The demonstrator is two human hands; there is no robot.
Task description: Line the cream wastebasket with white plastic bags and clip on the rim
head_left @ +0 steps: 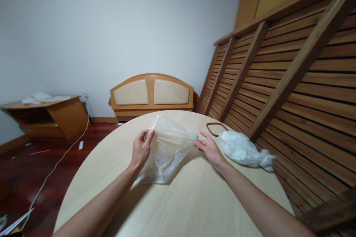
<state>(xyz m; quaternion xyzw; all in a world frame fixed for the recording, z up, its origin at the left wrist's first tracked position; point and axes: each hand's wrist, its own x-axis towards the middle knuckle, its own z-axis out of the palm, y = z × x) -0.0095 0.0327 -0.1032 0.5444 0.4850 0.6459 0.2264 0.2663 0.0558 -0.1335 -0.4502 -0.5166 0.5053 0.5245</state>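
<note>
A clear plastic bag point(169, 152) hangs loosely over the round table, its lower edge near the tabletop. My left hand point(141, 148) pinches the bag's upper left edge between thumb and fingers. At the bag's right corner, my right hand point(210, 149) has its fingers partly spread, with the thumb side against the gathered plastic. Whether the right fingertips grip the plastic firmly is hard to see. Just right of that hand lies a knotted white plastic bag point(241, 149) with something bulky in it. A brown rounded frame-like ring point(208, 129) rests behind it.
The round pale wood table point(200, 207) lies under both hands. Slatted wooden panels point(278, 81) lean close along the right. Behind the table stands a headboard point(151, 105). On the left are a low cabinet point(66, 118) and a white cable point(62, 157) on the floor.
</note>
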